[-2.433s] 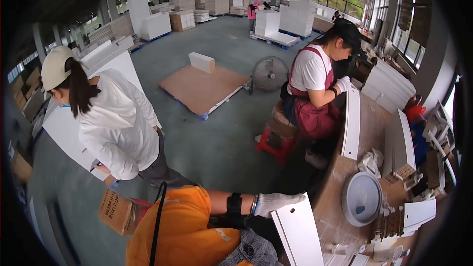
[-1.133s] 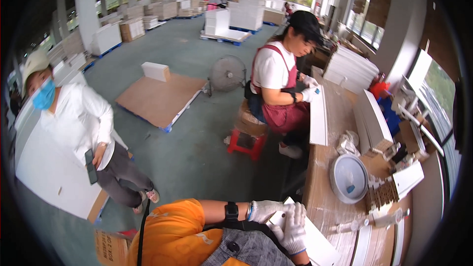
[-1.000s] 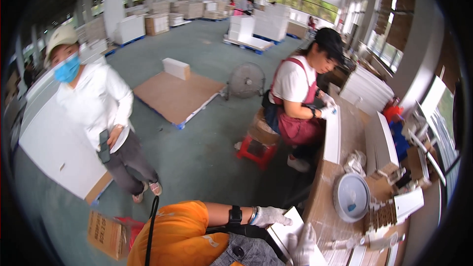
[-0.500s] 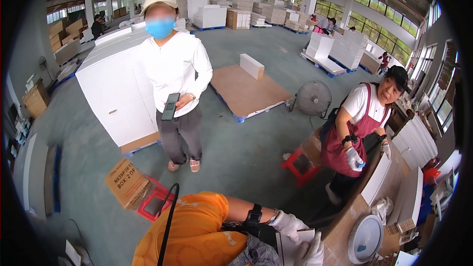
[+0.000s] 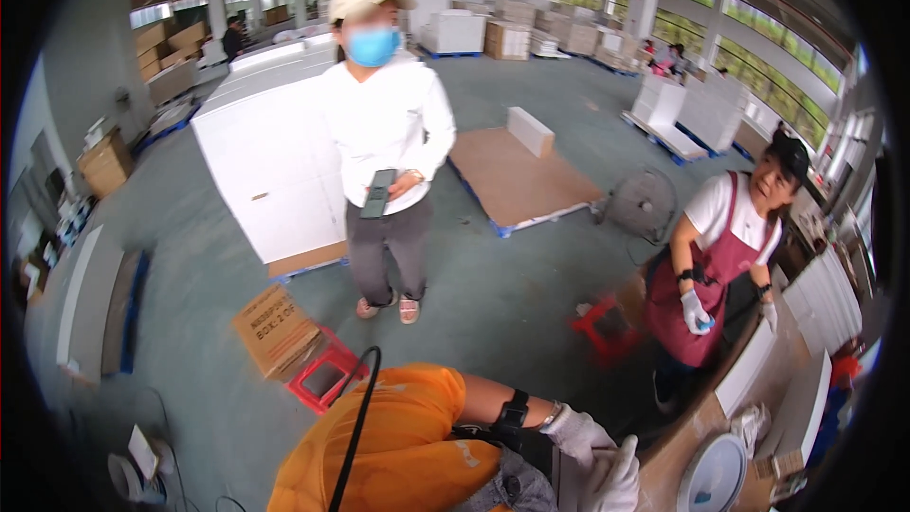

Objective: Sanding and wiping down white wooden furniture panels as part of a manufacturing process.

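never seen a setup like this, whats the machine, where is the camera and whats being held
There's no machine: one person works by hand. The view comes from a wide fisheye camera on their head looking down, so straight edges bend. The gloved left hand and right hand are at a pale board, mostly hidden, so their exact grip is unclear. On the table at right are white panels, a round grey dish and crumpled wrap. Other people are nearby too.
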Tool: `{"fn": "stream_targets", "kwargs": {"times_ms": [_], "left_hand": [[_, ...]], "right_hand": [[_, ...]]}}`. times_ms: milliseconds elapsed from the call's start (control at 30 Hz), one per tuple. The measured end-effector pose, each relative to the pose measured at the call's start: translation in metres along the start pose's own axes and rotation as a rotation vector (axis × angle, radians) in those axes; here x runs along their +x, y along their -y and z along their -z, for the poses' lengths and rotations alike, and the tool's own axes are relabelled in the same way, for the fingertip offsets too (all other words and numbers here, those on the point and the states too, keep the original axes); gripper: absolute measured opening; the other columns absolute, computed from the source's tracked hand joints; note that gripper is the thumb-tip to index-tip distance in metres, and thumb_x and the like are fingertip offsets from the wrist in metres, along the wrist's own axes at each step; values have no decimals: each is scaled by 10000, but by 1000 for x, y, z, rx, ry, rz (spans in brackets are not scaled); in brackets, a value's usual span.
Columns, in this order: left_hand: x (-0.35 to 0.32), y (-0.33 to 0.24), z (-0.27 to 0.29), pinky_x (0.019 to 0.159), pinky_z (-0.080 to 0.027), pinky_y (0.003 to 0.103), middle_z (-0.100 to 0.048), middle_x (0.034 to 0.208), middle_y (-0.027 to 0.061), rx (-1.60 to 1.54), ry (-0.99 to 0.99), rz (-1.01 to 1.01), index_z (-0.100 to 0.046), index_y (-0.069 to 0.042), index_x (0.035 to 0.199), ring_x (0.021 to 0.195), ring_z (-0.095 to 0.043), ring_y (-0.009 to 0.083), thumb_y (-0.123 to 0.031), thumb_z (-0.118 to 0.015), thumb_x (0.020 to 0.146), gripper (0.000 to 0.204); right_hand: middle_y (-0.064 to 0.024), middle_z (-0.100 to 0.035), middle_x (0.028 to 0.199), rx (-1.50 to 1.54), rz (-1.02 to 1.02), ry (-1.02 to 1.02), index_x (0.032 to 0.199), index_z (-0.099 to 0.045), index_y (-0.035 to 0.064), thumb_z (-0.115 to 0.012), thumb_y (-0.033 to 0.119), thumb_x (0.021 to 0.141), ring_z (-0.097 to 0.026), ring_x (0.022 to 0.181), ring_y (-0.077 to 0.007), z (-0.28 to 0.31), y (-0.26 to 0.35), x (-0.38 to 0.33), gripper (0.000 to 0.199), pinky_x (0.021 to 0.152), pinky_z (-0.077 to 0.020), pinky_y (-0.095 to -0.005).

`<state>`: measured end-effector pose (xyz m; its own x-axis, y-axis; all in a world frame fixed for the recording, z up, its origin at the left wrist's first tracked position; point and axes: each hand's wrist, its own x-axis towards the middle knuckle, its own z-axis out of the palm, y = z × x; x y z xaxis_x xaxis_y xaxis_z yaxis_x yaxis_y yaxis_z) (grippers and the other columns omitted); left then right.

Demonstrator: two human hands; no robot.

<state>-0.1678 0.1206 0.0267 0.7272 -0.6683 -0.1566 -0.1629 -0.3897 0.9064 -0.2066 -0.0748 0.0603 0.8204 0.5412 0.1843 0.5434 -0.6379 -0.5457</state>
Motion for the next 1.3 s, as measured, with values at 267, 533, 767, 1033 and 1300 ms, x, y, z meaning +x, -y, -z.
{"fn": "stream_targets", "kwargs": {"times_ms": [267,533,767,1033,1300], "left_hand": [[-4,-1,-3,912,-517,396,-713,1123,131,-43,-12,2,-619,-110,1273,1065,-673,289,-346,-787,727,618],[-5,-5,-4,921,-523,391,-709,1125,132,-52,-21,31,-600,-101,1297,1062,-676,280,-344,-785,737,638],[-3,-2,-4,896,-524,388,-707,1082,130,-67,-40,-10,-595,-62,1253,1044,-674,274,-305,-758,762,571],[-4,-3,-5,882,-524,393,-707,1065,129,-45,-31,-27,-594,-74,1265,1027,-674,281,-310,-766,758,586],[-7,-7,-4,875,-523,393,-708,1055,131,-42,-23,-34,-610,-79,1224,1015,-674,286,-312,-765,762,540]], "right_hand": [[-285,-642,1203,-311,66,-133,1355,-543,-43,-571,257,971,-637,1089,-426,10,-23,-71,488,920,-526,-456],[-306,-634,1202,-292,-60,-118,1306,-586,-58,-544,297,968,-628,1097,-460,-1,-52,-68,492,920,-520,-488],[-300,-630,1201,-295,-58,-114,1313,-580,-53,-544,286,971,-622,1104,-456,-3,-53,-58,483,929,-514,-484],[-293,-626,1201,-298,-50,-97,1320,-573,-49,-544,274,974,-614,1111,-451,-7,-55,-50,474,938,-507,-479],[-287,-621,1201,-297,-34,-82,1328,-566,-44,-544,262,977,-606,1118,-447,-8,-57,-42,466,948,-500,-475]]}}
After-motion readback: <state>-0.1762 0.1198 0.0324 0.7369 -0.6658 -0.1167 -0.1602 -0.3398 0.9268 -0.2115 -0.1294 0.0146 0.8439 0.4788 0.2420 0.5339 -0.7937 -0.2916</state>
